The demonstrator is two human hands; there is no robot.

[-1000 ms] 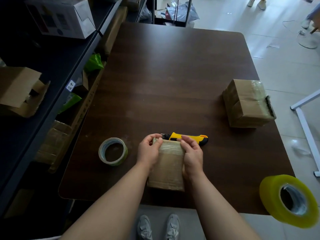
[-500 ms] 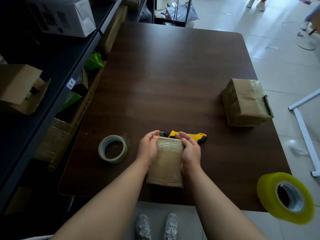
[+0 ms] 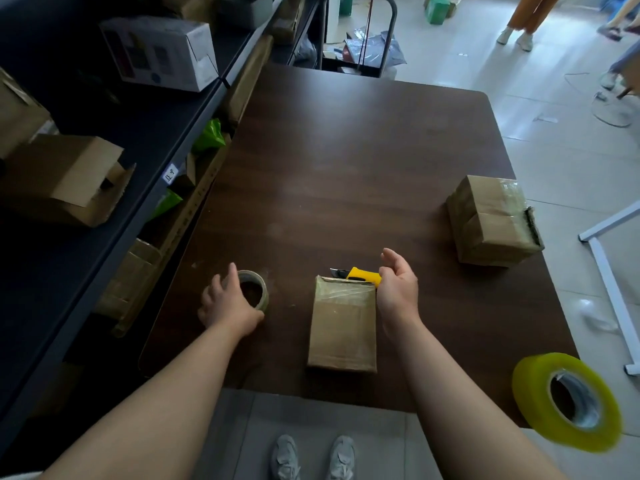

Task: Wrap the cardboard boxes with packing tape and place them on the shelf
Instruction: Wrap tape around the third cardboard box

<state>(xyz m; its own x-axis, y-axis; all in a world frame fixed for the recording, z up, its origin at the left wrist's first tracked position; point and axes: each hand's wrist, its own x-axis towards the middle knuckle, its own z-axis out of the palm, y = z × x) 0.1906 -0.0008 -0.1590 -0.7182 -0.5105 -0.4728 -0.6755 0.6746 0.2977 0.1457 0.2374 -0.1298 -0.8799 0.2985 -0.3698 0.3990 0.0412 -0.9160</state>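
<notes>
A small cardboard box (image 3: 343,327) with tape across its far end lies flat on the dark table (image 3: 346,161) near the front edge. My right hand (image 3: 398,289) hovers open beside the box's far right corner, over the handle of a yellow utility knife (image 3: 360,274). My left hand (image 3: 228,301) rests open on the near left rim of a small tape roll (image 3: 256,291), fingers spread around it. A second, taped box (image 3: 491,220) stands at the table's right edge. The dark shelf (image 3: 114,143) runs along the left.
A large yellow tape roll (image 3: 568,400) sits at the table's near right corner. The shelf holds an open cardboard box (image 3: 65,178) and a white printed box (image 3: 162,51). White frame legs (image 3: 609,282) stand on the floor at right. People's legs (image 3: 526,19) show far back.
Both hands have let go of the small box. My left hand moved left onto the small tape roll; my right hand opened and shifted right, beside the knife. The view tilted up.
</notes>
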